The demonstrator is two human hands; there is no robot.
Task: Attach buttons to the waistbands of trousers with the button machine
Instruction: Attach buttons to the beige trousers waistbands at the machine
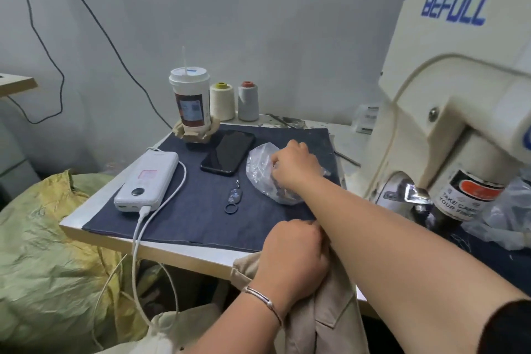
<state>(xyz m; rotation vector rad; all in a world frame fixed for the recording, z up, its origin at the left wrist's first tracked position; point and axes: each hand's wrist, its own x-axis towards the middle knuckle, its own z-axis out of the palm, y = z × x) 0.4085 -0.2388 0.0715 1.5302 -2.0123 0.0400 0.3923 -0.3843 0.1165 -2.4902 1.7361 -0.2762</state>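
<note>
My right hand (pixel 293 167) reaches across the table, its curled fingers inside a clear plastic bag (pixel 263 172) that lies on a dark denim cloth (pixel 201 215). What the fingertips touch is hidden by the bag. My left hand (pixel 293 256), with a bracelet at the wrist, grips beige trousers (pixel 324 316) at the table's front edge, under my right forearm. The cream button machine (pixel 448 100) stands at the right, and its metal head (pixel 413 195) is beside my right forearm.
On the cloth lie a black phone (pixel 228 152), a white power bank (pixel 146 178) with its cable, and a small key ring (pixel 234 198). A drink cup (pixel 191 100) and two thread cones (pixel 222 100) stand at the back. Yellow-green sacks (pixel 43 253) fill the left.
</note>
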